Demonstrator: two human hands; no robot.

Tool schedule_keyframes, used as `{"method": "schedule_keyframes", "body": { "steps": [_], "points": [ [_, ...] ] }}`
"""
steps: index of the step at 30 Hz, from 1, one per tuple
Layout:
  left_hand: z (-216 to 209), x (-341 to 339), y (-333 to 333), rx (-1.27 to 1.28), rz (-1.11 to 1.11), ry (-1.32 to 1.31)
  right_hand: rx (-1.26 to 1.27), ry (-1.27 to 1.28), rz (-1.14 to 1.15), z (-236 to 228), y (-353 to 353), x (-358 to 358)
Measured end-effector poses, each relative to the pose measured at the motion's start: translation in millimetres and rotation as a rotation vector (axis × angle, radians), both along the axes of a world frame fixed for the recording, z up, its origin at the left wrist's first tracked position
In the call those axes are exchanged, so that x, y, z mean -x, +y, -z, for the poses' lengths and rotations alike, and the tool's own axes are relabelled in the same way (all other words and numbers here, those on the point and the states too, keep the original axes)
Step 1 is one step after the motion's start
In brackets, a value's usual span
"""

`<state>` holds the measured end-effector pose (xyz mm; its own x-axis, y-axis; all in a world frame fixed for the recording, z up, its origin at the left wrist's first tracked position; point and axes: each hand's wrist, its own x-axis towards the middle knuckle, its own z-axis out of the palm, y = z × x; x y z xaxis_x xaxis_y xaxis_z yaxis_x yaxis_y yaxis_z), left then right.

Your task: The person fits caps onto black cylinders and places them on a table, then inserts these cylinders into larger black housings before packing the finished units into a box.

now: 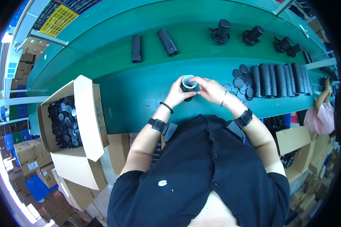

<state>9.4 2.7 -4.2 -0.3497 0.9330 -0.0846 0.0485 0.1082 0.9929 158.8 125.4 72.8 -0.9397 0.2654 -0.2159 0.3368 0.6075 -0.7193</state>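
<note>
Black tube (188, 84) between both curled hands (175, 94)

Tube (188, 84) between the left hand (175, 93) and right hand (212, 91) is black outside, pale bluish-white inside, and the bench (140, 98) under them is plain teal, with a deeper green strip (195, 45) beyond the hands. Right of the right hand it's all charcoal caps (238, 83) and a blackish row of tubes (280, 80), while left of the left hand there's a tan box (89, 117) of black-and-grey discs (64, 125), plus a bright yellow gridded crate (59, 20) farther off.
</note>
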Motion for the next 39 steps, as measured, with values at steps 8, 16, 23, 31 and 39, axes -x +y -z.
{"method": "schedule_keyframes", "body": {
  "steps": [8,16,23,31,39],
  "points": [
    [6,-16,3,-0.019,-0.012,0.243,-0.241,-0.188,-0.161,16,7,-3],
    [10,-15,2,0.010,-0.060,0.081,0.025,-0.106,-0.095,-2,17,-7],
    [34,8,-5,-0.120,-0.216,-0.574,0.034,0.038,0.429,96,100,-96],
    [31,4,-3,-0.087,-0.258,-0.461,-0.320,-0.099,0.561,143,73,-130],
    [9,-5,9,-0.003,-0.246,-0.372,-0.405,-0.350,0.569,137,73,-104]
  ]
}}
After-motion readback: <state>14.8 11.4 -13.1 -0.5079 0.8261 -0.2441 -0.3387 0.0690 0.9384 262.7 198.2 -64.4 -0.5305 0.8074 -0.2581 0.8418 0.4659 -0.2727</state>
